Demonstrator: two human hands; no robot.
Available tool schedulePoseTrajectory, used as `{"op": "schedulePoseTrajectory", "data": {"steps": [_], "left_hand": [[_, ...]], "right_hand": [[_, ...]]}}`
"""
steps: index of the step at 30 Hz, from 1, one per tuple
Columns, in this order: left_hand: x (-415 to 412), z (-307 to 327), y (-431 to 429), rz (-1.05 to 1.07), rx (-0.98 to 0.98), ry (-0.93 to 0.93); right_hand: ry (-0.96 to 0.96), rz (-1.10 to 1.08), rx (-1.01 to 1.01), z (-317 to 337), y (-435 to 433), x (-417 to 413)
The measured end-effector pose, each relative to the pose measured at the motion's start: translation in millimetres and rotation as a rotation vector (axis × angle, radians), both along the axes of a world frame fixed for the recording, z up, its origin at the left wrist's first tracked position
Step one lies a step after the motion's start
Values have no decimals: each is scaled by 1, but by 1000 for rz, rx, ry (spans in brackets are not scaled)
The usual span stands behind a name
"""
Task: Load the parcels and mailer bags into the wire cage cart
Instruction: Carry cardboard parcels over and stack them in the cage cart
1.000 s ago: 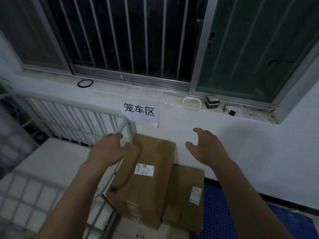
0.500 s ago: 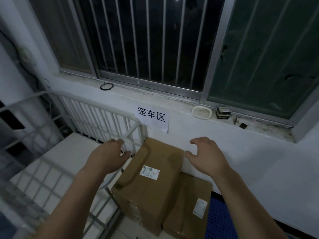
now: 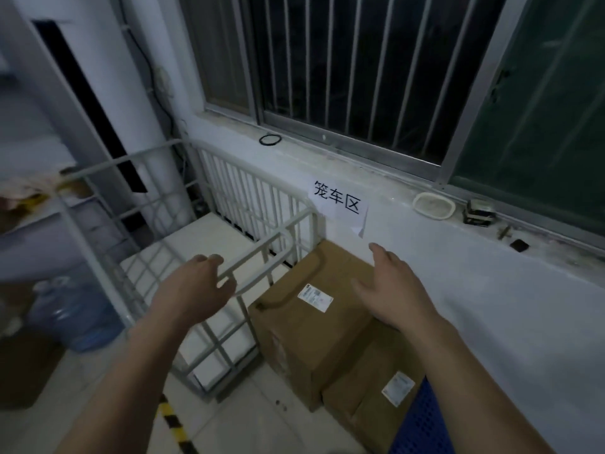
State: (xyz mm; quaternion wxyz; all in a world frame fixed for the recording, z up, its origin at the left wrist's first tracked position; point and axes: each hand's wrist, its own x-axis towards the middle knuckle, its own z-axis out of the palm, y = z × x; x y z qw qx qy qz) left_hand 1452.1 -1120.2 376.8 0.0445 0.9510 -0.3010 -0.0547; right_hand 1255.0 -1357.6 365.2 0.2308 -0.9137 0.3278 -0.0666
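A large brown cardboard parcel [image 3: 304,326] with a white label stands on the floor against the white wall, just right of the wire cage cart [image 3: 229,244]. A lower, flatter parcel [image 3: 376,398] sits beside it to the right. My left hand [image 3: 196,286] hovers with relaxed fingers over the cart's near top rail and holds nothing. My right hand [image 3: 389,286] is spread above the large parcel's right edge, and I cannot tell whether it touches the box. The cart's white floor shows no parcels.
A paper sign [image 3: 339,203] hangs on the wall under a barred window [image 3: 343,77]. A blue water jug [image 3: 72,312] stands left of the cart. A blue pallet [image 3: 415,421] lies at the lower right. Black-and-yellow tape [image 3: 172,421] marks the floor.
The view has swung left and pulled back, showing more of the cart and the water jug. Both hands stay spread over the cart rail and the large parcel, holding nothing.
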Motion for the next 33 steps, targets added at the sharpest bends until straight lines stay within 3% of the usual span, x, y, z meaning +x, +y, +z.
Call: {"op": "schedulePoseTrajectory", "data": {"steps": [8, 17, 25, 33], "left_hand": [[-5, 9, 156, 310, -15, -33], [-105, 16, 358, 712, -39, -118], [-258, 29, 541, 1049, -26, -125], [-401, 26, 641, 1369, -135, -120]], "right_hand": [[30, 320, 13, -7, 78, 48], [12, 811, -179, 3, 285, 104], [-50, 1191, -208, 3, 519, 54], [-81, 1515, -222, 8, 660, -17]]}}
